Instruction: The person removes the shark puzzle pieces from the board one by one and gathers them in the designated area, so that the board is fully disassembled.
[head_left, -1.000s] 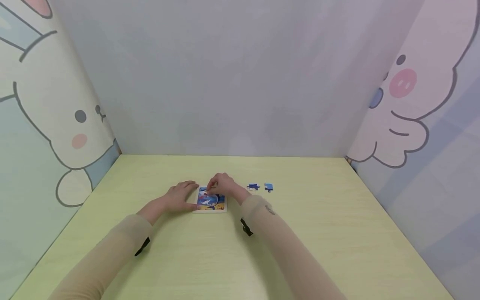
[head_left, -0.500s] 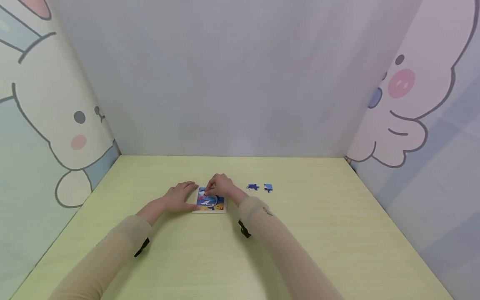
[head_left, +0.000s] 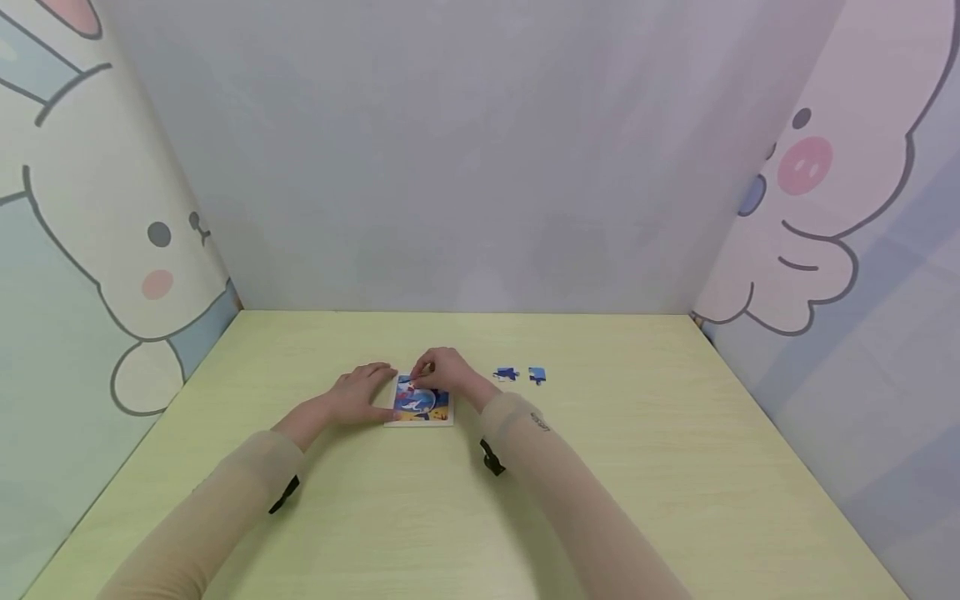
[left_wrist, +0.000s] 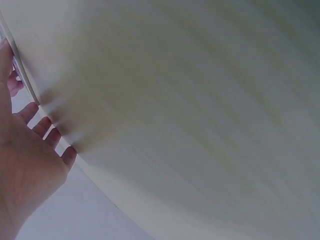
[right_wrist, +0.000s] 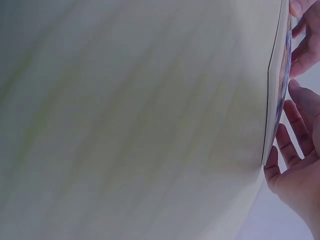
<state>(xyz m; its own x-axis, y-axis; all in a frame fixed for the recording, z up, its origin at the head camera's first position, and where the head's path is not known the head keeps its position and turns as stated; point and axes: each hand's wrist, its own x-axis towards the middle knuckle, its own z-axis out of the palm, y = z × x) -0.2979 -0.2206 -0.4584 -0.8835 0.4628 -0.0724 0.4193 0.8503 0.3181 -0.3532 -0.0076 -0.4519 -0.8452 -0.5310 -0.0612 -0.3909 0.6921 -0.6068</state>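
A small square jigsaw puzzle [head_left: 422, 402] in a white frame lies on the table, its picture a blue sea scene with yellow along the front. My left hand [head_left: 356, 397] rests at its left side, fingers spread, the thumb on the front left corner and the fingertips by the back left corner. Over the back part of the puzzle, my right hand [head_left: 444, 371] pinches what looks like a puzzle piece with thumb and index finger; the fingers mostly hide it. In the right wrist view the right hand [right_wrist: 300, 145] bends over the frame's edge.
Two loose blue puzzle pieces lie right of the frame: one blue and white piece [head_left: 506, 374] and one light blue piece [head_left: 537, 376]. The pale yellow table [head_left: 637, 450] ends at a grey back wall [head_left: 465, 167], with cartoon-printed side walls.
My right fingertips shift slightly on the back left part of the puzzle. The left hand, the frame and the two loose pieces stay in place.
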